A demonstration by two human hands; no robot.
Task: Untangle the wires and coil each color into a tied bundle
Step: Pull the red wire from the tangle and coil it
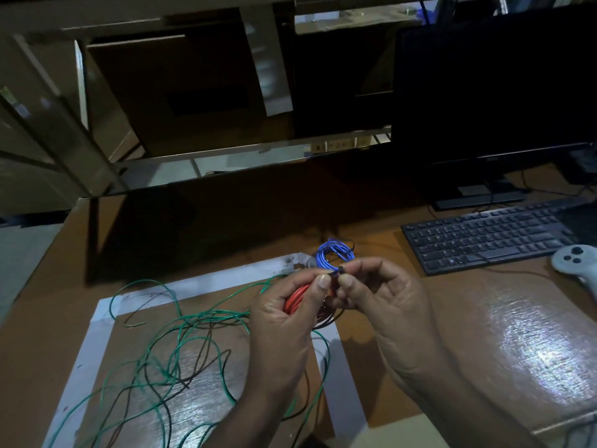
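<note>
From the head view, the left hand (284,321) has its fingers curled round a red coil (296,302), with the thumb pressed on top. The right hand (387,299) pinches a small dark tie (339,270) between thumb and first finger, right above the red coil. Both hands are held up over the counter (484,318), close together.

What could go wrong? The tie is tiny, so it could slip out of the pinch. Then the red loops may spring open and get messy again. Also, a thin dark wire (326,320) hangs just under the red coil at 5 o'clock. I think it could get caught in the tie by mistake.

The blue coil (334,252) lies on the counter just past the hands, at 12 o'clock. It is a round, neat ring. The green wire (181,321) is long, thin and bendy. It lies in loose loops at 8 o'clock, mixed with a dark wire (200,360). Those two are not coiled yet.

The counter is brown, smooth and shiny. Pale tape (106,308) makes a square on it. A black keyboard (484,240) with bumpy keys sits at 2 o'clock. A grey game controller (575,263), round and smooth, is at 3 o'clock.
</note>
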